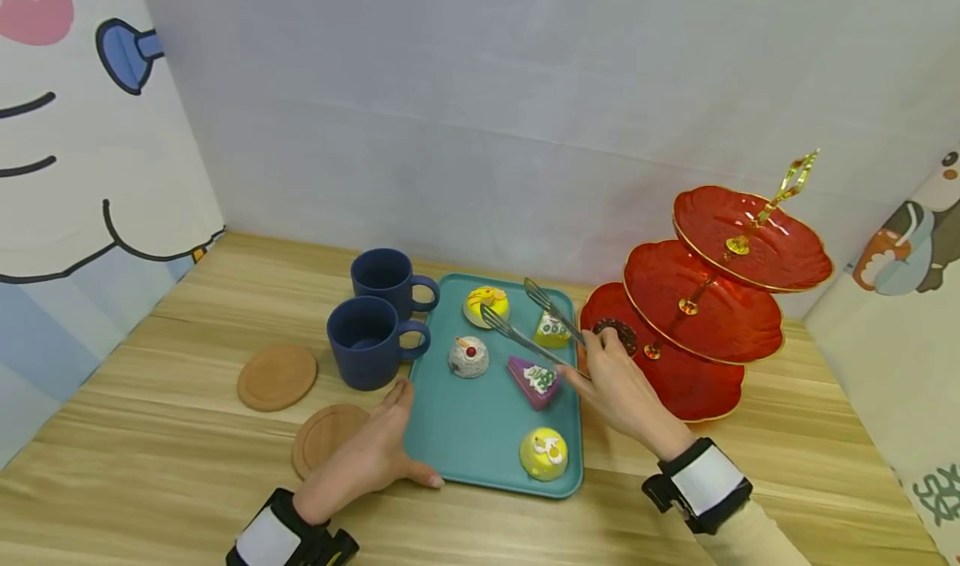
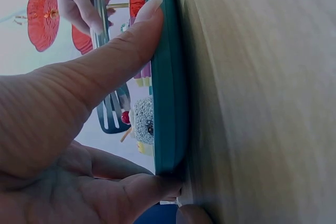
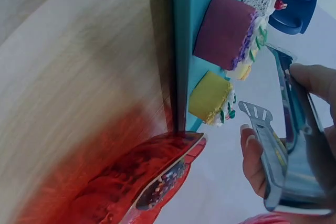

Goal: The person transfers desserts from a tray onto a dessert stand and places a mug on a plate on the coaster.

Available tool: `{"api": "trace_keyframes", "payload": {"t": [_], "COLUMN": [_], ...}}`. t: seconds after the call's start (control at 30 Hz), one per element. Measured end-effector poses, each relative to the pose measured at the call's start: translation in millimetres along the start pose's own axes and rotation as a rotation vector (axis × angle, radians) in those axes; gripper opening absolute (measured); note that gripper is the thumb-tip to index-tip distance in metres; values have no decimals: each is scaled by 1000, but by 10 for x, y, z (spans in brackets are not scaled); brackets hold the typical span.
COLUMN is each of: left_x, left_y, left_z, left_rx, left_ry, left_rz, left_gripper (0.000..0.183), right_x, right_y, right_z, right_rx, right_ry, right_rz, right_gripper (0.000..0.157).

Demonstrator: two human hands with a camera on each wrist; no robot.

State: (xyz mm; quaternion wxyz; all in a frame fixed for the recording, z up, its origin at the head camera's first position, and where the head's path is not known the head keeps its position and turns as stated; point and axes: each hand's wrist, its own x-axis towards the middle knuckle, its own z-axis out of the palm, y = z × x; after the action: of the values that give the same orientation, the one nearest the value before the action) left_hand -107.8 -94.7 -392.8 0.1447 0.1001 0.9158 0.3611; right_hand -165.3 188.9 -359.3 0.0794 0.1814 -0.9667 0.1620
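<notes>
Counting from my remote place, I find five cakes (image 1: 544, 456) on the blue-green tray (image 1: 465, 433), and one dark ring-shaped cake (image 1: 626, 337) on the lowest plate of the red stand (image 1: 697, 308). So I judge the transfer only a little advanced, five being left. The right hand (image 1: 622, 389) grips the metal tongs (image 1: 528, 342), their tips apart above the tray, without any cake. The left hand (image 1: 375, 449), thumb spread from the fingers, touches the tray's near left corner.

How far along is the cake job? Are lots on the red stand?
Just starting, I think. Seemingly done: one chocolate donut sits on the red stand's bottom tier. In hand: the right hand holds open, empty tongs over the tray. Probably left: five cakes on the tray.
</notes>
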Motion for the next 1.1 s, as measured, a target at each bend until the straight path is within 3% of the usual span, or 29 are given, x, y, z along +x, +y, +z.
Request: {"api": "trace_keyframes", "payload": {"t": [0.37, 0.73, 1.1], "left_x": [31, 13, 20], "left_y": [-55, 3, 2], "left_z": [21, 22, 23], "left_rx": [9, 1, 7], "left_ry": [8, 4, 4], "left_rz": [24, 2, 1], "left_gripper": [127, 122, 122], "right_x": [179, 285, 379], "right_y": [-94, -166, -225], "right_z": [35, 72, 68], "right_rx": [-23, -63, -82], "right_ry": [-69, -142, -218], "right_rz": [-44, -27, 13], "right_gripper": [59, 54, 60]}}
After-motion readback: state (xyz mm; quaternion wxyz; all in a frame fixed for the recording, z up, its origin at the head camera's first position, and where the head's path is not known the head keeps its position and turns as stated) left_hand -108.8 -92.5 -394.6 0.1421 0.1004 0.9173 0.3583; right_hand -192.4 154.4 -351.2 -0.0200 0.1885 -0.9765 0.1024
